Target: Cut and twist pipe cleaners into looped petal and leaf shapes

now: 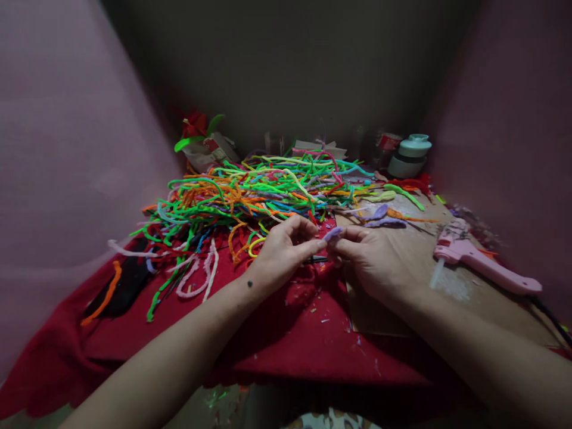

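Between my two hands is a small purple pipe cleaner piece [333, 234], bent into a short petal-like shape. My right hand [369, 256] pinches it between thumb and fingertips. My left hand [290, 247] has its thumb tip against the piece's left end, its fingers curled above. Beneath the hands, a dark pointed tool [316, 259] lies partly hidden on the red cloth. Just beyond my right hand, purple looped pipe cleaner petals [383, 217] rest on the cardboard. A large tangle of many-coloured pipe cleaners [263, 187] lies beyond my left hand.
A pink glue gun [487, 265] lies on the brown cardboard [411, 247] at the right. A teal-lidded jar [410, 156] stands at the back right. At the back left is a container with red and green craft pieces [196, 152]. Red cloth [286, 345] covers the table, with scraps on it.
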Motion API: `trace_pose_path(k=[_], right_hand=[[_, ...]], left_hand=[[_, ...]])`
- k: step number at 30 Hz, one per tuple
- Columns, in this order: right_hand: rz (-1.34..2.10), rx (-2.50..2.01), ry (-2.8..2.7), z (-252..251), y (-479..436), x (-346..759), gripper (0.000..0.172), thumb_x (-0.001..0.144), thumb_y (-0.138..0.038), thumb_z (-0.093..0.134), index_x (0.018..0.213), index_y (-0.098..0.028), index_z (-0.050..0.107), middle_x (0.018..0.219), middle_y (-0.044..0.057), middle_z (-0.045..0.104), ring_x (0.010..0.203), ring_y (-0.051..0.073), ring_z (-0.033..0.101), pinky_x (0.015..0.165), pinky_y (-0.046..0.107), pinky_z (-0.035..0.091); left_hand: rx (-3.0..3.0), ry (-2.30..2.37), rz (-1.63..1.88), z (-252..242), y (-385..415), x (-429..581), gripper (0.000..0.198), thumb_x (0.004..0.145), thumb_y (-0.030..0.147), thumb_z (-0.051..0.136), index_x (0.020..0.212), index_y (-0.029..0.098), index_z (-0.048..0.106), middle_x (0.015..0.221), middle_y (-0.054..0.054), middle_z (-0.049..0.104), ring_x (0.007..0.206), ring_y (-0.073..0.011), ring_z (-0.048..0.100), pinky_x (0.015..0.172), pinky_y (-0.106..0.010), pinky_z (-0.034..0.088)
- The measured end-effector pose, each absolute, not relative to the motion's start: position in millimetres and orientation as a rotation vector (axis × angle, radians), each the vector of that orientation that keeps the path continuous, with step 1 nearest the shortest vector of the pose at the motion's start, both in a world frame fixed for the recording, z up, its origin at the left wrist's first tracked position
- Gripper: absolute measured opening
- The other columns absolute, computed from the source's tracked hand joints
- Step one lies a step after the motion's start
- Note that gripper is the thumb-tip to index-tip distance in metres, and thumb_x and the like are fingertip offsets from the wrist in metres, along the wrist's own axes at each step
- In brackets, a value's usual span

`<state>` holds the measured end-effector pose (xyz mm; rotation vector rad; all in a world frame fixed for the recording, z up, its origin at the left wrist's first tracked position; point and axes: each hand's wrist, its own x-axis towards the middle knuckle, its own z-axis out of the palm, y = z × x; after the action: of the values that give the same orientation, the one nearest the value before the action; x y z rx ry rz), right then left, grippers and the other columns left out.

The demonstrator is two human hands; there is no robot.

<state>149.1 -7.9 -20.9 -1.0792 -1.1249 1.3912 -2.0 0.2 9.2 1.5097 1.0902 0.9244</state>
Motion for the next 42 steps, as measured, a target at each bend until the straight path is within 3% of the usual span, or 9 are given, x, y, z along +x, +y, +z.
trace_pose_path(k=[9, 15, 23, 29, 36, 40, 42], right_hand=[[1.325, -1.103, -1.117, -17.8, -10.3, 146.5, 0.018, 0.067, -0.029, 0.066, 0.064, -0.014, 0.056, 0.056, -0.003, 0.052, 0.048, 0.007, 0.041, 0.048, 0.023, 0.031], [1.391, -1.022, -1.191, -20.0, -9.7, 148.2, 0.025, 0.069, -0.036, 0.067, 0.063, -0.014, 0.057, 0.056, -0.003, 0.051, 0.051, 0.008, 0.04, 0.05, 0.024, 0.03], [1.321, -1.004, -1.219, -12.6, -12.8, 144.2, 0.018, 0.071, -0.032, 0.062, 0.067, -0.016, 0.057, 0.066, -0.001, 0.058, 0.062, 0.012, 0.05, 0.061, 0.025, 0.039], [1.21, -1.099, -1.372, -15.1, -15.0, 143.6, 0.021, 0.076, -0.036, 0.056, 0.069, -0.016, 0.055, 0.055, -0.004, 0.048, 0.049, 0.009, 0.039, 0.047, 0.023, 0.031], [1.299, -1.099, -1.348, -11.5, -18.0, 143.4, 0.019, 0.074, -0.033, 0.059, 0.071, -0.015, 0.062, 0.054, -0.004, 0.05, 0.048, 0.008, 0.038, 0.047, 0.023, 0.029], [1.291, -1.146, -1.395, -2.7, -19.0, 144.3, 0.018, 0.07, -0.03, 0.062, 0.06, -0.015, 0.063, 0.051, -0.003, 0.049, 0.048, 0.009, 0.038, 0.047, 0.024, 0.027], [1.343, -1.165, -1.396, -0.9, -18.3, 145.0, 0.022, 0.07, -0.03, 0.061, 0.053, -0.016, 0.06, 0.047, -0.003, 0.047, 0.046, 0.009, 0.037, 0.046, 0.024, 0.026]], left_hand=[[1.66, 1.126, 0.959, 3.4, -0.6, 1.4, 0.015, 0.076, 0.025, 0.056, 0.069, 0.012, 0.058, 0.064, 0.002, 0.053, 0.059, -0.0075, 0.046, 0.057, -0.019, 0.037], [1.49, 1.114, 0.958, 5.1, -1.6, 1.8, 0.01, 0.071, 0.019, 0.06, 0.065, 0.011, 0.058, 0.062, 0.002, 0.054, 0.058, -0.0073, 0.047, 0.056, -0.019, 0.037], [1.273, 1.03, 0.985, 9.7, -4.7, 3.0, 0.01, 0.065, 0.016, 0.064, 0.066, 0.011, 0.056, 0.058, 0.004, 0.055, 0.049, -0.0047, 0.045, 0.048, -0.017, 0.035], [1.33, 1.049, 0.945, 11.9, -1.5, -0.3, 0.014, 0.067, 0.021, 0.066, 0.072, 0.012, 0.057, 0.06, 0.004, 0.054, 0.046, -0.0036, 0.043, 0.043, -0.016, 0.032], [1.334, 1.038, 0.982, 14.0, -0.7, -1.7, 0.013, 0.07, 0.022, 0.064, 0.071, 0.011, 0.056, 0.057, 0.004, 0.051, 0.044, -0.003, 0.04, 0.043, -0.016, 0.03], [1.404, 1.011, 0.998, 12.8, 0.3, -3.3, 0.014, 0.073, 0.023, 0.06, 0.084, 0.015, 0.058, 0.062, 0.005, 0.054, 0.045, -0.0042, 0.041, 0.044, -0.017, 0.031], [1.514, 1.052, 0.977, 12.3, 2.1, -6.0, 0.01, 0.074, 0.023, 0.057, 0.082, 0.016, 0.06, 0.06, 0.005, 0.053, 0.045, -0.0047, 0.04, 0.045, -0.017, 0.032]])
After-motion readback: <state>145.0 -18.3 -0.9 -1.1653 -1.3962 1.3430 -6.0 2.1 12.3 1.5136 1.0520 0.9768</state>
